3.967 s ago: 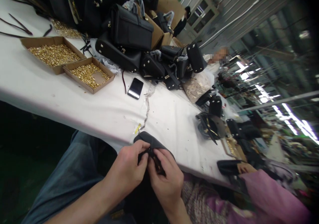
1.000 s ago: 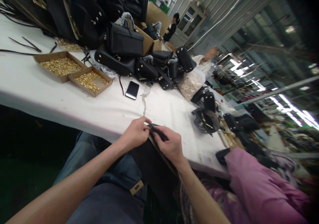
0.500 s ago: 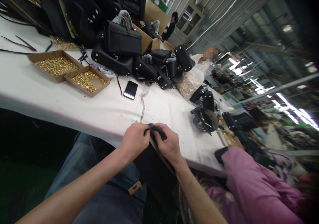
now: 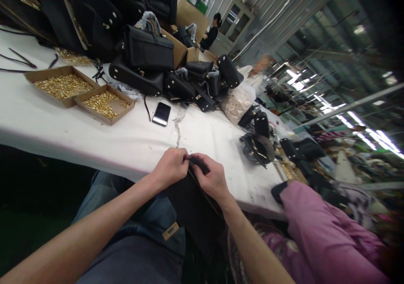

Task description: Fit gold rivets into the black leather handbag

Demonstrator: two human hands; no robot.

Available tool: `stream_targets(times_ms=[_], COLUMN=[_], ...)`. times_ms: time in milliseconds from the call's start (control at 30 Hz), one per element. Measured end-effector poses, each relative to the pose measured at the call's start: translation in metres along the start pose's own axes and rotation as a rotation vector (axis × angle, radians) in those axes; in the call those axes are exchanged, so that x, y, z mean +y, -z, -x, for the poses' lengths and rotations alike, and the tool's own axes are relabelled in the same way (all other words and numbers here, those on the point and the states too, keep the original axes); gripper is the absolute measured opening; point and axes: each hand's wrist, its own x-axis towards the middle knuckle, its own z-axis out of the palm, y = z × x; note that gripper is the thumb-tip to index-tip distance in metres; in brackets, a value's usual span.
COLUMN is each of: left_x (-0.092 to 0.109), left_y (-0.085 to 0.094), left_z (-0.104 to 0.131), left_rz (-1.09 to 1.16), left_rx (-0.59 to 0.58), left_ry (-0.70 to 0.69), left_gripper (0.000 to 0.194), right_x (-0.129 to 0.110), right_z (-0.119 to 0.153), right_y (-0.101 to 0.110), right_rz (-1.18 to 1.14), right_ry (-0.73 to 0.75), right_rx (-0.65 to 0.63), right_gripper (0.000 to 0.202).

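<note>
A black bag point(image 4: 197, 216) hangs over my lap at the table's front edge, its upper rim pinched between my hands. My left hand point(image 4: 173, 166) is closed on the rim's corner. Close beside it on the right, my right hand point(image 4: 210, 176) grips the same rim, fingers curled over the black material. The fingertips nearly meet, and what lies between them is too small to make out. A small tan tag with a dark slot point(image 4: 171, 231) shows at the bag's left, over my lap.
On the white table point(image 4: 126, 145) lie a phone point(image 4: 161, 114) and two cardboard trays of gold pieces point(image 4: 63, 85) point(image 4: 105, 103). Black bags point(image 4: 150, 50) are piled behind. An open black bag point(image 4: 257, 149) stands right of my hands. A person's pink sleeve point(image 4: 315, 221) is at the right.
Both hands have shifted slightly up with the bag, and more of its dark side shows below them. The view has moved a little, so the table things sit further left.
</note>
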Motion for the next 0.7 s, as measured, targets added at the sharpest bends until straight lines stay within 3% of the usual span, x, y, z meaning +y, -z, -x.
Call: stream_targets(times_ms=[467, 700], left_x=[-0.006, -0.007], left_y=[-0.002, -0.004], left_z=[-0.029, -0.03], left_rz=[0.162, 0.157], left_rx=[-0.095, -0.087], left_ry=[0.136, 0.112], left_gripper=[0.01, 0.013], right_x=[0.029, 0.037], right_z=[-0.02, -0.026], right_y=[0.001, 0.005], right_rz=[-0.139, -0.232], right_ry=[-0.102, -0.135], right_rx=[-0.004, -0.051], right_gripper=[0.033, 0.035])
